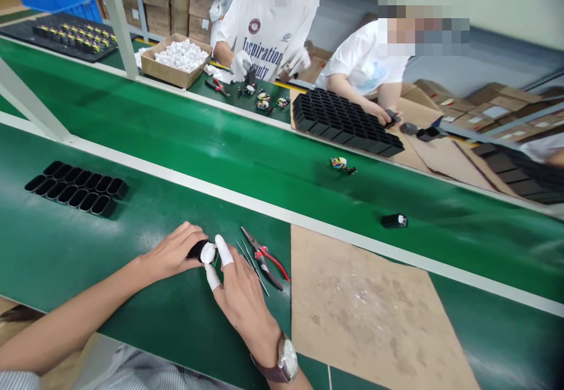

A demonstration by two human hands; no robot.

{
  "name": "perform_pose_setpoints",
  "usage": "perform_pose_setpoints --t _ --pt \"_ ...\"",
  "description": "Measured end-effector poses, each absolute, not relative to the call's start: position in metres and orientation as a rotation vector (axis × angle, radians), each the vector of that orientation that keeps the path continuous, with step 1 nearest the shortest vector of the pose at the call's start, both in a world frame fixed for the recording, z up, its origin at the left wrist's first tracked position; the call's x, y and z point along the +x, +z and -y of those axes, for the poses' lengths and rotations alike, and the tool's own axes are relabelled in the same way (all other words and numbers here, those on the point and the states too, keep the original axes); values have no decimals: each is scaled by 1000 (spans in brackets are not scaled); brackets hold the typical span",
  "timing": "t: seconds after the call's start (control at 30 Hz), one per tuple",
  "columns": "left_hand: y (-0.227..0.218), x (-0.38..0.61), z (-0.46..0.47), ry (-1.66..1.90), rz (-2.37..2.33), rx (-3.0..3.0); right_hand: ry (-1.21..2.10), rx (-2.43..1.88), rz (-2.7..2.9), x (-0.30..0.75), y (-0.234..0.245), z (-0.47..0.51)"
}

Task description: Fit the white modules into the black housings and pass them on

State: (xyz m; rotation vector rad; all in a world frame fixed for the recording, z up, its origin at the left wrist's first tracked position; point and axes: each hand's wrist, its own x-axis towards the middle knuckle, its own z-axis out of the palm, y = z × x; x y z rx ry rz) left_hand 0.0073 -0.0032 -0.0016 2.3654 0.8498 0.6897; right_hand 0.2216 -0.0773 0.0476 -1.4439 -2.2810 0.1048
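Observation:
My left hand (pixel 171 255) is closed round a small black part (pixel 194 250) on the green mat. My right hand (pixel 240 293), with white finger cots on two or three fingertips, pinches the white end (pixel 207 253) of that same part. A watch sits on my right wrist. Red-handled pliers (pixel 267 259) and thin metal tweezers (pixel 252 264) lie just right of my fingers.
A black slotted tray (pixel 77 187) lies at the left. A cardboard sheet (pixel 370 313) covers the bench at the right. On the green belt lie a black part (pixel 394 221) and a small coloured part (pixel 340 163). Two other people work opposite, beside a large black tray (pixel 343 121) and a box of white pieces (pixel 178 58).

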Motion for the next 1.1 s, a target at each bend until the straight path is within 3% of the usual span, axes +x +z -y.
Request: perform_pose_setpoints --t 0.9,1.1 --pt "-4 9 3 671 -797 2298 201 -1443 2241 222 36 75" --pt "-8 8 2 618 -799 2185 104 -1254 2178 230 19 80"
